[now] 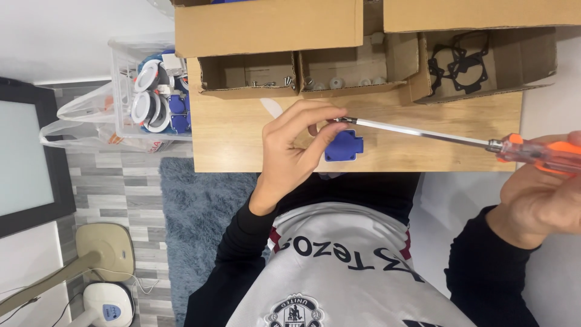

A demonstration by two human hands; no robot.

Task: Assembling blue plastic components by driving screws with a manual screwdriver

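Observation:
My left hand (295, 147) is raised over the wooden table (230, 136), its thumb and fingers pinching something small at the tip of a long screwdriver. It looks like a screw, too small to be sure. My right hand (541, 197) grips the screwdriver (423, 134) by its orange, clear handle at the right edge. The metal shaft runs leftward to my left fingertips. A blue square socket part (346, 147) lies on the table just below the tip, partly behind my left fingers.
Open cardboard boxes line the table's far side: one with screws (266, 83), one with small white parts (351, 82), one with black gaskets (463, 63). A clear bin (151, 97) of white and blue parts stands left. A grey rug and a monitor lie below left.

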